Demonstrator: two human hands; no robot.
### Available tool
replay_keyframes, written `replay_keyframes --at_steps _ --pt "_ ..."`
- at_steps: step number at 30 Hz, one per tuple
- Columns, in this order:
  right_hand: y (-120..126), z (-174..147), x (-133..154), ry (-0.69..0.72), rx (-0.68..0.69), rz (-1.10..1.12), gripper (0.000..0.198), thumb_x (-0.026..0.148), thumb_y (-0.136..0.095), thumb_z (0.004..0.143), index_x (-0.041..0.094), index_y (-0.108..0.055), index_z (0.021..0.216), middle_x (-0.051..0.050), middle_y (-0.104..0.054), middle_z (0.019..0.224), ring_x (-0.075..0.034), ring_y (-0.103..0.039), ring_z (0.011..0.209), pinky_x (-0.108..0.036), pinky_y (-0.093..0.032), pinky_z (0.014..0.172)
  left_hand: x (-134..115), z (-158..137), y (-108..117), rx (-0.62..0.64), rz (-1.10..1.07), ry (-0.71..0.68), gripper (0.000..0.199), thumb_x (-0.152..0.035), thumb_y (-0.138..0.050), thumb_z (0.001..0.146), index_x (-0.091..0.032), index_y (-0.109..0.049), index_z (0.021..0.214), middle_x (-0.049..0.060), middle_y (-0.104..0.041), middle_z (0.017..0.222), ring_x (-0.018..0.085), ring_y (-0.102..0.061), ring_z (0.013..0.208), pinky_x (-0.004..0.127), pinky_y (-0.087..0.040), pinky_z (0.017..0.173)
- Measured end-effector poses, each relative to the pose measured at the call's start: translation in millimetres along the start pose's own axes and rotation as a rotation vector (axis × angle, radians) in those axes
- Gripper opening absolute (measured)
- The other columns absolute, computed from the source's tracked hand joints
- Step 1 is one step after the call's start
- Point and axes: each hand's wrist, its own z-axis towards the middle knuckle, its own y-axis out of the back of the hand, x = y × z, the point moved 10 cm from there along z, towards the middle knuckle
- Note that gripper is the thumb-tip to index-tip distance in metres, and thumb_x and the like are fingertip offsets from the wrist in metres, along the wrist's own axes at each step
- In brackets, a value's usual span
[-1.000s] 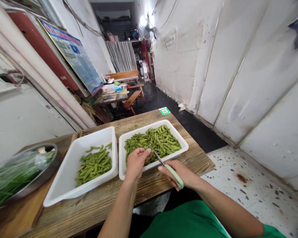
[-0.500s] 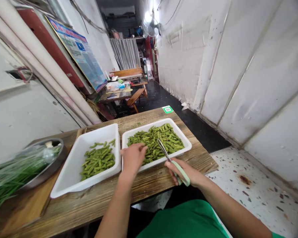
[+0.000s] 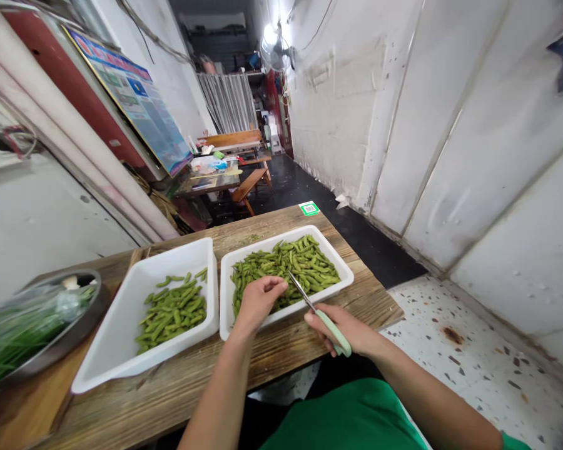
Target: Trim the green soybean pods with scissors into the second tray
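Note:
My right hand (image 3: 340,325) is wrapped round the pale green handles of a pair of scissors (image 3: 326,326). Their blades look nearly closed and point up and left over the right-hand white tray (image 3: 344,278), which is full of green edamame pods (image 3: 312,259). Close by the blade tips, my left hand (image 3: 260,301) makes a pinch above the near side of that tray; whatever its fingertips hold is too small or hidden to make out. To the left, a deeper white tray (image 3: 107,350) contains a smaller heap of edamame pods (image 3: 173,315).
Both trays stand on a wooden table (image 3: 187,400). At far left, a metal bowl (image 3: 96,294) with bagged green stalks (image 3: 23,337) rests on a wooden board (image 3: 42,400). A green QR-code card (image 3: 309,209) lies at the table's far edge. Behind are another table and benches (image 3: 251,184).
My left hand has moved right, from the tray's left side to beside the scissor tips. The scissor blades have come closer together. The view has shifted slightly right.

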Motion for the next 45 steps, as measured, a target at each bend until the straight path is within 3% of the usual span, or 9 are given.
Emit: replay_keyframes --at_steps 11,16,21,26,29,32,37,45 --pt "2.4 -3.6 12.8 0.006 -0.018 -0.118 0.039 0.057 -0.051 0.077 0.018 -0.053 0.085 0.006 -0.044 0.044 -0.009 -0.045 0.035 -0.018 -0.037 0.033 -2.1 -8.7 -1.2 -0.012 -0.018 -0.016 0.027 -0.039 -0.070 0.058 -0.014 -0.070 0.070 0.004 -0.065 0.060 0.015 -0.054 0.056 0.024 -0.040 0.056" --pt "4.0 -6.8 23.0 0.011 -0.048 -0.144 0.036 0.052 -0.055 0.076 0.017 -0.053 0.075 0.006 -0.043 0.042 -0.007 -0.041 0.033 -0.017 -0.032 0.033 -7.9 -11.3 -6.0 0.019 0.049 -0.023 0.024 -0.037 -0.068 0.060 -0.015 -0.070 0.068 0.003 -0.065 0.057 0.014 -0.053 0.052 0.024 -0.038 0.052" --pt "3.0 -4.6 12.5 -0.050 -0.052 -0.126 0.039 0.055 -0.051 0.076 0.016 -0.051 0.074 0.006 -0.041 0.041 -0.008 -0.041 0.031 -0.019 -0.032 0.030 -5.7 -10.9 -8.2 0.038 0.019 0.019 0.020 -0.034 -0.070 0.058 -0.015 -0.069 0.064 0.003 -0.065 0.058 0.013 -0.053 0.053 0.024 -0.040 0.056" --pt "-4.7 -0.7 10.7 0.004 -0.003 0.048 0.041 0.059 -0.050 0.075 0.019 -0.045 0.078 0.007 -0.043 0.051 -0.007 -0.044 0.036 -0.018 -0.039 0.032 10.0 -5.1 9.5 -0.086 -0.274 0.084 0.026 -0.032 -0.074 0.056 -0.015 -0.066 0.073 -0.001 -0.061 0.061 0.008 -0.050 0.053 0.020 -0.037 0.051" --pt "-11.1 -0.5 14.2 0.024 0.038 0.100 0.041 0.060 -0.046 0.077 0.019 -0.041 0.077 0.007 -0.045 0.058 -0.006 -0.046 0.040 -0.018 -0.041 0.038 19.0 -5.7 6.5 -0.057 -0.531 0.179 0.027 -0.027 -0.077 0.054 -0.014 -0.062 0.072 -0.002 -0.058 0.061 0.008 -0.054 0.056 0.019 -0.040 0.051" --pt "-15.9 -1.4 18.5 0.027 0.063 0.110 0.042 0.061 -0.043 0.078 0.019 -0.040 0.076 0.006 -0.044 0.059 -0.005 -0.045 0.040 -0.018 -0.041 0.038 14.8 -9.4 1.8 -0.041 -0.623 0.188 0.028 -0.023 -0.078 0.053 -0.014 -0.060 0.072 0.000 -0.061 0.069 0.011 -0.061 0.069 0.020 -0.046 0.060" --pt "-15.6 -2.6 25.7 0.038 0.049 0.124 0.041 0.059 -0.044 0.079 0.019 -0.043 0.077 0.006 -0.044 0.057 -0.006 -0.044 0.041 -0.018 -0.041 0.039 3.1 -15.5 0.5 -0.108 -0.509 0.089 0.029 -0.028 -0.076 0.057 -0.012 -0.060 0.076 -0.002 -0.058 0.059 0.005 -0.052 0.052 0.016 -0.039 0.046" --pt "-17.0 -0.8 29.5 0.038 0.038 0.189 0.041 0.059 -0.049 0.076 0.018 -0.043 0.075 0.007 -0.044 0.054 -0.005 -0.043 0.037 -0.017 -0.040 0.034 -0.3 -22.8 -6.2 -0.082 -0.437 0.080 0.027 -0.031 -0.073 0.061 -0.011 -0.058 0.071 0.003 -0.065 0.062 0.011 -0.059 0.058 0.022 -0.048 0.057"
